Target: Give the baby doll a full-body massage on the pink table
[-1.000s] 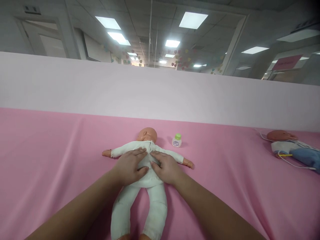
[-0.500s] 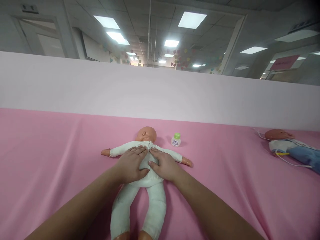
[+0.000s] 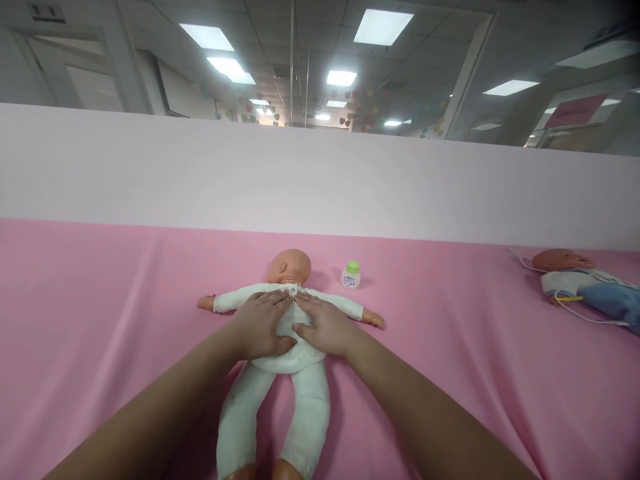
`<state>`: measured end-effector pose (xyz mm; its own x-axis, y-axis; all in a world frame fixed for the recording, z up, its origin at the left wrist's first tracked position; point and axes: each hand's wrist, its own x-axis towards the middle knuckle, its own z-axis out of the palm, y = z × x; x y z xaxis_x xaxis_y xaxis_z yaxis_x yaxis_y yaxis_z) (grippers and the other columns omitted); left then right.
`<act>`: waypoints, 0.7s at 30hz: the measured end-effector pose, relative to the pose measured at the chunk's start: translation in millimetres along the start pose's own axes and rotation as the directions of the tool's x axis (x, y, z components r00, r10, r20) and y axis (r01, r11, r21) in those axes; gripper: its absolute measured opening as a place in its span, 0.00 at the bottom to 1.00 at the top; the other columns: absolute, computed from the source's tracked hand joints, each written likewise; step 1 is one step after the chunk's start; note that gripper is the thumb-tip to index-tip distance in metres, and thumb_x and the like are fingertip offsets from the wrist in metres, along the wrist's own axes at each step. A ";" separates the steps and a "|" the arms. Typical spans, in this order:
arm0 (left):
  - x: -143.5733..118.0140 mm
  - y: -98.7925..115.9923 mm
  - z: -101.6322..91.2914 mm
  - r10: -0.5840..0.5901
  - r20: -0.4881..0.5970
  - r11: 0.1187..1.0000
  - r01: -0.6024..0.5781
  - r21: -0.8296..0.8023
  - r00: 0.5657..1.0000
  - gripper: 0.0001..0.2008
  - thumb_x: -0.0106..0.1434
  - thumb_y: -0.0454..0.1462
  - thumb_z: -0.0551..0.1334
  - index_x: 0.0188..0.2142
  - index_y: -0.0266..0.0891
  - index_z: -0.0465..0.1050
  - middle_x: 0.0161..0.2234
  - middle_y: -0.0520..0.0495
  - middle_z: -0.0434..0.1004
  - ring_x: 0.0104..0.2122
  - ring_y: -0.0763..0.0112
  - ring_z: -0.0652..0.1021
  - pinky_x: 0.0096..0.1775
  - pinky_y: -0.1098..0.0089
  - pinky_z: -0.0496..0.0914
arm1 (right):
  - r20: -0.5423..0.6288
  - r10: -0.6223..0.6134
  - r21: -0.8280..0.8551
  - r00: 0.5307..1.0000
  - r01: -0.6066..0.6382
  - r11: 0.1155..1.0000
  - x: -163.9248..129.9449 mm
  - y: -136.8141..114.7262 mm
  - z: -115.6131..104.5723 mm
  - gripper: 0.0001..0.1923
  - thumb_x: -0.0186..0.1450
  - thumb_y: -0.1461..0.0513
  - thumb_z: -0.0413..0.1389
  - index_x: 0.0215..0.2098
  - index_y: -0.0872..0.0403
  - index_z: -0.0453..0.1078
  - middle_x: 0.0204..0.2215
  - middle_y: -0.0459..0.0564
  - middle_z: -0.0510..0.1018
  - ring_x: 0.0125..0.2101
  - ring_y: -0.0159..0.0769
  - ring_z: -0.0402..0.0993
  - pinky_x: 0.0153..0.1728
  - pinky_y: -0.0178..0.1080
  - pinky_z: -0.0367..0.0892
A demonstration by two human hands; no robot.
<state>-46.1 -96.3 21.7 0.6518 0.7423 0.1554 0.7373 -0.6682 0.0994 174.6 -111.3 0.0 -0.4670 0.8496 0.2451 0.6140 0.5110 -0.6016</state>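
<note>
A baby doll (image 3: 280,393) in a white suit lies face down on the pink cloth (image 3: 100,320), head away from me and arms spread. My left hand (image 3: 260,325) lies flat on the left side of its back. My right hand (image 3: 323,325) lies flat on the right side, fingertips near the collar. Both thumbs point inward and almost meet over the lower back. Neither hand grips anything.
A small white bottle with a green cap (image 3: 351,275) stands just right of the doll's head. A second doll (image 3: 575,277) with blue clothing and a white cord lies at the far right. A pale partition (image 3: 320,180) runs behind the pink surface.
Both hands have slid a little up the doll's back toward the collar, and the thumbs have drawn closer together. The view has shifted slightly.
</note>
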 end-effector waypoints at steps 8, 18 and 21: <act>4.7 -4.1 -1.5 -0.074 0.045 0.997 0.074 0.003 0.996 0.52 0.57 0.50 0.68 0.76 0.44 0.49 0.77 0.34 0.37 0.75 0.40 0.45 0.69 0.40 0.50 | 0.061 0.155 -0.054 0.986 -0.152 0.987 9.0 -0.4 -1.4 0.57 0.63 0.55 0.61 0.78 0.61 0.33 0.78 0.58 0.34 0.77 0.49 0.28 0.75 0.53 0.38; 3.0 3.8 -2.7 -0.088 0.026 0.994 0.089 -0.055 0.996 0.43 0.62 0.48 0.65 0.74 0.43 0.58 0.74 0.34 0.54 0.72 0.39 0.59 0.67 0.41 0.57 | 0.072 0.132 -0.035 0.989 -0.129 0.991 5.8 -2.1 -4.3 0.48 0.65 0.55 0.60 0.77 0.59 0.47 0.76 0.62 0.52 0.75 0.52 0.48 0.73 0.52 0.48; -0.4 1.6 -7.3 -0.097 -0.025 0.987 0.093 -0.129 0.995 0.38 0.63 0.49 0.63 0.71 0.41 0.64 0.72 0.35 0.60 0.70 0.43 0.63 0.66 0.47 0.61 | -0.085 0.078 0.044 0.993 -0.075 0.996 5.9 8.1 1.5 0.40 0.66 0.56 0.60 0.73 0.56 0.59 0.72 0.59 0.63 0.71 0.50 0.59 0.71 0.52 0.55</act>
<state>-46.5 -98.1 29.0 0.5724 0.8023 0.1695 0.7659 -0.5969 0.2390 175.9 -102.4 -4.6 -0.3619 0.8951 0.2605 0.6183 0.4396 -0.6514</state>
